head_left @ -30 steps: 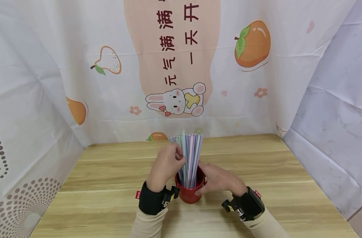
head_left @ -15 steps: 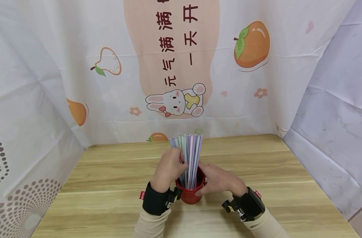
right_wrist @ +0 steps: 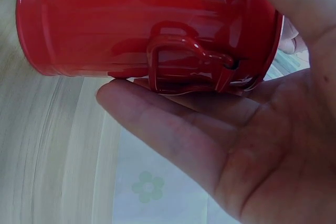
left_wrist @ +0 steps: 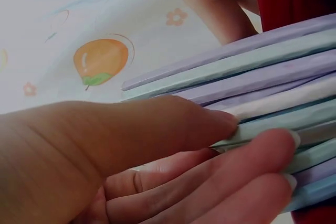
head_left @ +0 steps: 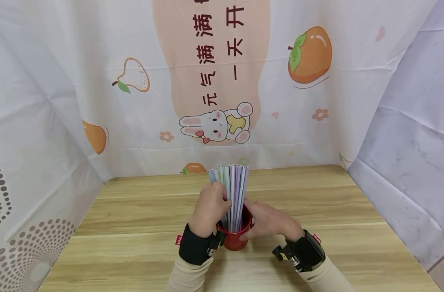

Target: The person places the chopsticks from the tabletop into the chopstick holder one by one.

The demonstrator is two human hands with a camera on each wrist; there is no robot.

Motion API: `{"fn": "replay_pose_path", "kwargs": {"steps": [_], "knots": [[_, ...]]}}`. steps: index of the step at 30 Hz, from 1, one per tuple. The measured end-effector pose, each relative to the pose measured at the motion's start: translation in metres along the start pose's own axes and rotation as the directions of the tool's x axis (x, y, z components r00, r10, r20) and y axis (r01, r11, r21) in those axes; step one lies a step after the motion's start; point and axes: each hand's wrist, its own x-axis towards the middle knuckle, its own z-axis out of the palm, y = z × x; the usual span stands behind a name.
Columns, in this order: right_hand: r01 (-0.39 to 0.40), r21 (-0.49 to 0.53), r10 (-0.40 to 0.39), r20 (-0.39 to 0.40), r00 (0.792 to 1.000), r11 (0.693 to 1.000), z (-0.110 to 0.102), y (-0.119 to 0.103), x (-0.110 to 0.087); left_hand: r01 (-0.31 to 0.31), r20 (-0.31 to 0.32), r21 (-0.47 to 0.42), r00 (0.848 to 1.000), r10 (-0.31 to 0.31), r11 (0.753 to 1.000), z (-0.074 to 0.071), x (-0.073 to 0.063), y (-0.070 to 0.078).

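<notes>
A red bucket (head_left: 234, 240) stands upright on the table, a bundle of pastel straws (head_left: 236, 190) rising from it in purple, pale green, white and blue. My left hand (head_left: 210, 207) is at the left side of the bundle, above the rim. In the left wrist view, the thumb (left_wrist: 199, 121) lies against the straws, and the fingers (left_wrist: 257, 166) curl along their other side. My right hand (head_left: 267, 219) holds the bucket from the right. Its thumb is at the near side and its fingers reach behind. A wire handle loop (right_wrist: 178, 66) shows close to that palm.
The wooden table (head_left: 134, 227) spreads out on both sides of the bucket. Behind it hangs a white cloth (head_left: 298, 134) printed with fruit, a rabbit and lettering. More cloth (head_left: 28, 121) hangs at the left, and a marbled sheet (head_left: 415, 134) at the right.
A pale green straw that stuck up above the others one second ago now stands level with them. My left hand has moved down and slightly right. The right hand and bucket stay put.
</notes>
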Motion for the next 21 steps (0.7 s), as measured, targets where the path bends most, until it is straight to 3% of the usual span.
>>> {"fn": "replay_pose_path", "kwargs": {"steps": [8,13,17,21], "knots": [[0.011,-0.012,-0.011,-0.007,1.000,1.000,0.001,0.001,0.000,0.022,0.005,-0.008,1.000,-0.022,1.000,-0.001,-0.002,0.002],[0.010,-0.017,-0.010,-0.002,1.000,1.000,0.002,0.000,0.000,0.020,0.009,-0.037,1.000,-0.019,0.999,-0.012,-0.007,0.001],[0.001,-0.017,-0.001,-0.002,1.000,1.000,0.001,-0.001,0.000,0.014,-0.071,-0.071,0.997,-0.019,0.997,-0.029,-0.012,-0.004],[-0.015,-0.006,0.015,-0.006,1.000,1.000,0.000,-0.002,0.000,0.050,-0.189,-0.087,0.980,-0.066,0.995,-0.052,-0.017,-0.015]]}}
